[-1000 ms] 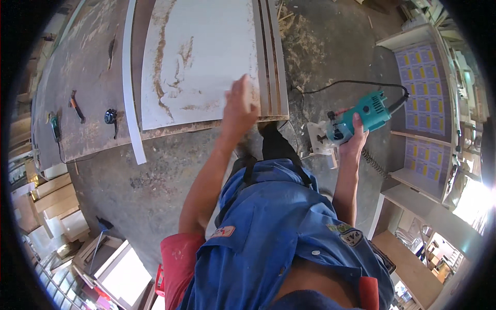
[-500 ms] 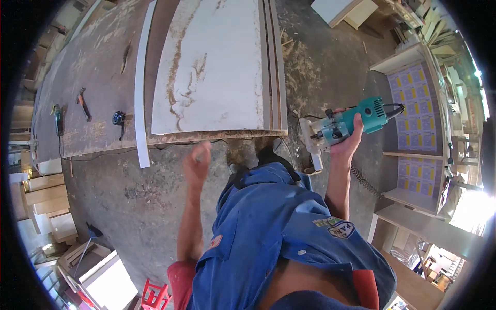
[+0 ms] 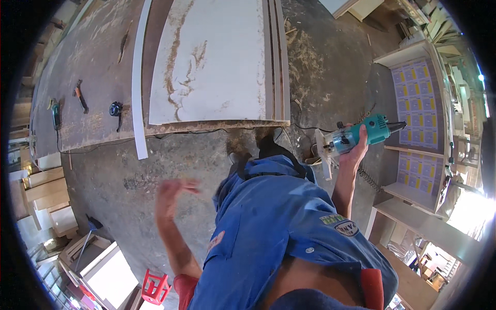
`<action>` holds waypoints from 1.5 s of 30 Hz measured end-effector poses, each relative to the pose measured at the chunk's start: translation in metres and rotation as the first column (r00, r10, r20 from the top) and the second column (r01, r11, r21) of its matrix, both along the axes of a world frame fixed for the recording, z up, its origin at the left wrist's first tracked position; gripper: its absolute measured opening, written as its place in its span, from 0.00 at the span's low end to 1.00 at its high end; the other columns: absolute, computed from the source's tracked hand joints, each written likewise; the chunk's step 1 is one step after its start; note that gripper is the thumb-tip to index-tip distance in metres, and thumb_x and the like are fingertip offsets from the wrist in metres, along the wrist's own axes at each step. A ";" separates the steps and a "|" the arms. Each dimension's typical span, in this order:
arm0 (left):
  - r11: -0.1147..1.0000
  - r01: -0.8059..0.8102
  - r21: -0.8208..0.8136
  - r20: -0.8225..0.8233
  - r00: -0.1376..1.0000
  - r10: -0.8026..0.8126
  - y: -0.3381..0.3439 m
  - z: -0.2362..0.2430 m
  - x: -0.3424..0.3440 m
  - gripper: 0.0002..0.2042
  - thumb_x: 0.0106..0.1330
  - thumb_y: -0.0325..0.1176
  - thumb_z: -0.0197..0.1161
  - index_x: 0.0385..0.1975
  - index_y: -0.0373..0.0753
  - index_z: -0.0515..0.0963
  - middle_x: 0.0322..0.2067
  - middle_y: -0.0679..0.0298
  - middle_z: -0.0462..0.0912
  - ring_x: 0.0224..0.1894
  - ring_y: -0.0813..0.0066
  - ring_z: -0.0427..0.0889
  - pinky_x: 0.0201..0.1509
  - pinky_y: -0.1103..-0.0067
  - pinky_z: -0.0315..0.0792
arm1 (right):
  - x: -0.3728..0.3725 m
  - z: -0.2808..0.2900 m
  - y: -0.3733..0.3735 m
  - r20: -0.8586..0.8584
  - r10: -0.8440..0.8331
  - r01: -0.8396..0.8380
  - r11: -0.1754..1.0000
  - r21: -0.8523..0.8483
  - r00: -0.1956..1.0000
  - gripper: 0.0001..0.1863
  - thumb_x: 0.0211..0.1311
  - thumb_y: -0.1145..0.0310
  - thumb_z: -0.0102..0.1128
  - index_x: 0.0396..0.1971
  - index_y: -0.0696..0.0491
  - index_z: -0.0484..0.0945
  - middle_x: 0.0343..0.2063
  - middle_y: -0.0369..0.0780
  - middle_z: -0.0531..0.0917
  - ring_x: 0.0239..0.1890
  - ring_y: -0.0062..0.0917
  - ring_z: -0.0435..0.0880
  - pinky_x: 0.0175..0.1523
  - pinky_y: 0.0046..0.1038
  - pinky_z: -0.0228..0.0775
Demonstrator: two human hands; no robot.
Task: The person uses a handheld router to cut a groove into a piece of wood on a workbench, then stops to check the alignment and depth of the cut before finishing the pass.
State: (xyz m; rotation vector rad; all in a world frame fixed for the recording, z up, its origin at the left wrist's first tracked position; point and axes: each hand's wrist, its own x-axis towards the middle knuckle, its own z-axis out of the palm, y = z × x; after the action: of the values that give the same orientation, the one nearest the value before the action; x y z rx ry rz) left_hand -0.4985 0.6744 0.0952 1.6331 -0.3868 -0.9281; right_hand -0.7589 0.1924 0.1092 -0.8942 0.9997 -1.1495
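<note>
My right grip [image 3: 353,150]: closed round teal router [image 3: 374,129] | left grip [image 3: 173,194]: blurred, loosely open, empty | step: apparently holding it clear of white panel [image 3: 232,67] | next: calls for cord [image 3: 397,126] free

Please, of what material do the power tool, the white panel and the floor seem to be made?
Power tool: teal body probably moulded plastic, smooth with vent slots; the part near its base looks clear plastic, being see-through.
White panel: perhaps coated board, from the flat, even white face; its core cannot be told.
Floor: likely bare concrete, worn, from the grey, blotchy surface.
</note>
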 end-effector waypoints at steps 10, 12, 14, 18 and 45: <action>0.145 0.121 -0.982 0.159 0.941 0.297 -0.091 0.211 -0.007 0.05 0.63 0.32 0.62 0.27 0.40 0.77 0.19 0.62 0.82 0.21 0.72 0.81 0.30 0.75 0.78 | -0.035 0.010 0.023 -0.095 -0.110 0.104 0.992 -0.065 0.989 0.21 0.67 0.56 0.67 0.48 0.56 0.75 0.34 0.44 0.86 0.33 0.26 0.85 0.35 0.31 0.81; 0.042 0.274 -0.961 0.270 0.959 -0.084 -0.102 0.231 -0.015 0.07 0.69 0.36 0.61 0.43 0.46 0.79 0.18 0.68 0.81 0.20 0.78 0.78 0.34 0.74 0.79 | -0.040 0.012 0.029 -0.122 -0.130 0.126 0.991 -0.042 0.984 0.22 0.66 0.55 0.67 0.48 0.56 0.75 0.34 0.44 0.86 0.33 0.26 0.85 0.35 0.31 0.81; 0.199 0.424 -0.884 0.408 0.905 -0.117 -0.105 0.250 -0.029 0.22 0.74 0.41 0.64 0.68 0.62 0.75 0.15 0.71 0.80 0.13 0.80 0.69 0.32 0.80 0.75 | -0.045 0.014 0.034 -0.127 -0.128 0.124 0.991 -0.043 0.984 0.23 0.66 0.54 0.67 0.48 0.56 0.75 0.34 0.44 0.86 0.32 0.26 0.85 0.35 0.31 0.81; 0.073 0.446 -0.892 0.429 0.886 -0.175 -0.112 0.254 -0.034 0.20 0.74 0.39 0.64 0.65 0.62 0.78 0.13 0.67 0.78 0.10 0.81 0.64 0.27 0.80 0.70 | -0.053 0.012 0.040 -0.142 -0.105 0.103 0.994 -0.020 0.984 0.23 0.66 0.53 0.67 0.48 0.57 0.76 0.34 0.44 0.86 0.32 0.26 0.85 0.35 0.31 0.81; 0.123 0.332 -0.935 0.349 0.923 0.161 -0.107 0.247 -0.061 0.21 0.75 0.30 0.59 0.66 0.59 0.78 0.15 0.67 0.82 0.12 0.80 0.67 0.31 0.80 0.74 | -0.056 -0.002 0.044 -0.168 -0.074 0.075 0.997 -0.002 0.983 0.27 0.63 0.51 0.70 0.51 0.56 0.74 0.37 0.45 0.86 0.35 0.27 0.85 0.38 0.32 0.81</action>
State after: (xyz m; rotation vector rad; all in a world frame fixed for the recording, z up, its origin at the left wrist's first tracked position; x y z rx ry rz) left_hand -0.5596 0.5679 0.3423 0.4068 -1.1261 -0.1753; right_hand -0.8144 0.2360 0.1067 -0.9689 1.1812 -1.1482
